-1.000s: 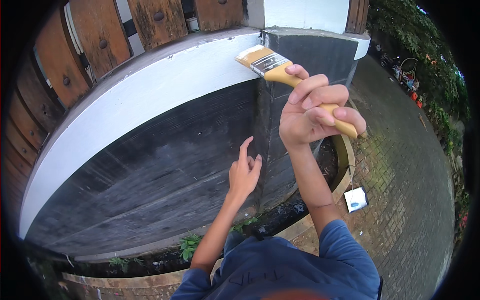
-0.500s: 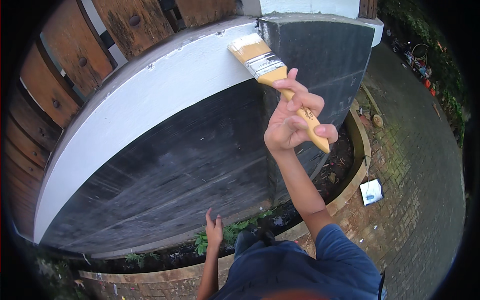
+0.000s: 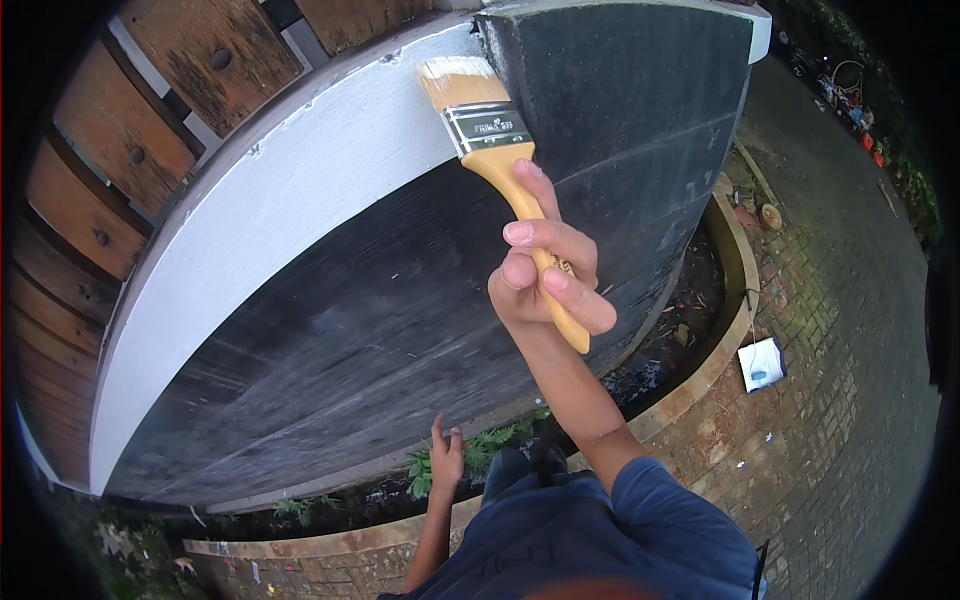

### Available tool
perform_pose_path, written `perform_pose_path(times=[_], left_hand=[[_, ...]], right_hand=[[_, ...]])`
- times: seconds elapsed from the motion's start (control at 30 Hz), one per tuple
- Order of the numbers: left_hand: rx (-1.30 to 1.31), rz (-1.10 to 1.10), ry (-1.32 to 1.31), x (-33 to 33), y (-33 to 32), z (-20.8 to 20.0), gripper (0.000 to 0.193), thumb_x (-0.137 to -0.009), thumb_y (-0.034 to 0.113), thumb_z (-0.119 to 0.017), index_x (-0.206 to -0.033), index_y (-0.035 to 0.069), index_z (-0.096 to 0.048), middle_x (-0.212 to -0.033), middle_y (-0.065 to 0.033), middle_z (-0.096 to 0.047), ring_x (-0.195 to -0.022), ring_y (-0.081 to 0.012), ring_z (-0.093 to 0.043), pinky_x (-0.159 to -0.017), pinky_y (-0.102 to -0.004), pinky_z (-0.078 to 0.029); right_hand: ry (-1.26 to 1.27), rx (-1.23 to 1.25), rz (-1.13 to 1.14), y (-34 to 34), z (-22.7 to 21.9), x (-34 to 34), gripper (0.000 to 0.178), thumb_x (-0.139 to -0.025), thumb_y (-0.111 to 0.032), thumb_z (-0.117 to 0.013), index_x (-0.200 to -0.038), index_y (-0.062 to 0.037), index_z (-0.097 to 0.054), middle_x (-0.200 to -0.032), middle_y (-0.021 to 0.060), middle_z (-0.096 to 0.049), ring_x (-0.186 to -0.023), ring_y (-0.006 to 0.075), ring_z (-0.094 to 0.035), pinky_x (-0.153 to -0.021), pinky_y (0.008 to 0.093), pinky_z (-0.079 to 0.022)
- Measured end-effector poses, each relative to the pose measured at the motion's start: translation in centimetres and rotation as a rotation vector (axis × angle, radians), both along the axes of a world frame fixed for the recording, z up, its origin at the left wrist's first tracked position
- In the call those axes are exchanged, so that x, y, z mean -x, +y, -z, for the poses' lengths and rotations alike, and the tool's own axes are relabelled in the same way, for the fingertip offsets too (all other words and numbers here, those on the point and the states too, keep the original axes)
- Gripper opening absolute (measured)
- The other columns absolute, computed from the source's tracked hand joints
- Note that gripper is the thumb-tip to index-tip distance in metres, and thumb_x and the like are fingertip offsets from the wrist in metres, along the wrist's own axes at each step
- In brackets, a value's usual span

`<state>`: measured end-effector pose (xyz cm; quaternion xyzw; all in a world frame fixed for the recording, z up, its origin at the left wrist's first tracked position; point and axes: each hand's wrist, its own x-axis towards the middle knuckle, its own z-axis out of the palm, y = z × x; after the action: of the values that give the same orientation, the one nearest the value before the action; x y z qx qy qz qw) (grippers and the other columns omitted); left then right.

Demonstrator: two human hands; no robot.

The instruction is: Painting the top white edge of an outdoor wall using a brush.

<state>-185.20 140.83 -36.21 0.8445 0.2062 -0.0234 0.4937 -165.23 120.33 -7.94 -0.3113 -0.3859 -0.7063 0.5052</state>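
My right hand is closed around the yellow wooden handle of a wide paintbrush. White paint coats the tips of its pale bristles, which lie over the white band of the wall near the corner. Whether the bristles press on the surface is hard to tell. Below the band the wall is black, and a second black face turns away to the right of the corner. My left hand is held low in front of the black wall, fingers apart, with nothing in it.
Brown wooden boards with round bolts stand above the white band. At the wall's foot, small green plants grow in a bed behind a low curb. A white container sits on the brick paving at right.
My right hand and the paintbrush have moved left along the white band, and the brush handle has turned more upright. The whole view has shifted a little. My left hand stays low and empty.
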Motion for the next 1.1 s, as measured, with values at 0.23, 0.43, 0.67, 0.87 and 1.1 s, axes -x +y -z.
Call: perform_pose_path(times=[0.23, 0.43, 0.67, 0.87, 1.1], left_hand=[[0.011, -0.035, 0.072, 1.3, 0.8, 1.1, 0.056, -0.096, 0.034, -0.051, -0.143, 0.008, -0.033, -0.069, -0.0086, -0.061, -0.063, -0.0183, -0.059, -0.062, -0.0326, -0.046], [0.014, -0.012, 0.04, 1.7, 1.0, 1.6, 0.057, -0.097, 0.034, -0.051, -0.143, 0.008, -0.032, -0.072, -0.0099, -0.062, -0.06, -0.0185, -0.058, -0.059, -0.0324, -0.046], [0.08, -0.025, 0.095, 1.9, 0.8, 1.3, 0.056, -0.097, 0.033, -0.051, -0.144, 0.01, -0.031, -0.071, -0.0085, -0.06, -0.054, -0.0154, -0.055, -0.049, -0.0302, -0.044], [0.097, -0.034, 0.128, 1.9, 0.6, 1.3, 0.055, -0.098, 0.034, -0.051, -0.144, 0.011, -0.031, -0.07, -0.0079, -0.059, -0.052, -0.015, -0.054, -0.048, -0.0298, -0.043], [0.111, -0.024, 0.155, 1.8, 0.3, 0.9, 0.055, -0.098, 0.034, -0.051, -0.143, 0.01, -0.032, -0.07, -0.008, -0.059, -0.051, -0.0151, -0.054, -0.047, -0.0295, -0.043]], right_hand=[[-0.056, -0.025, -0.024, 0.1, -0.5, 0.0, 0.044, -0.084, 0.0, -0.066, -0.116, -0.009, -0.038, -0.105, 0.0189, -0.061, -0.102, 0.051, -0.06, -0.095, 0.058, -0.05], [-0.037, -0.045, 0.016, 1.1, -0.9, 0.1, 0.049, -0.079, 0.005, -0.07, -0.115, -0.0072, -0.039, -0.101, 0.0209, -0.062, -0.101, 0.0512, -0.061, -0.094, 0.0571, -0.051], [0.014, -0.068, 0.026, 2.0, 0.3, -0.7, 0.054, -0.074, 0.011, -0.071, -0.116, -0.007, -0.043, -0.103, 0.0207, -0.059, -0.103, 0.0496, -0.06, -0.093, 0.0576, -0.05], [0.065, -0.076, 0.066, 1.9, 0.9, -0.6, 0.051, -0.071, 0.01, -0.075, -0.109, -0.0062, -0.046, -0.1, 0.0174, -0.057, -0.101, 0.0459, -0.062, -0.091, 0.0567, -0.053], [0.133, -0.074, 0.135, 2.0, 1.5, 0.1, 0.054, -0.068, 0.006, -0.079, -0.108, -0.0076, -0.047, -0.094, 0.0138, -0.056, -0.097, 0.0436, -0.064, -0.086, 0.05, -0.058]])
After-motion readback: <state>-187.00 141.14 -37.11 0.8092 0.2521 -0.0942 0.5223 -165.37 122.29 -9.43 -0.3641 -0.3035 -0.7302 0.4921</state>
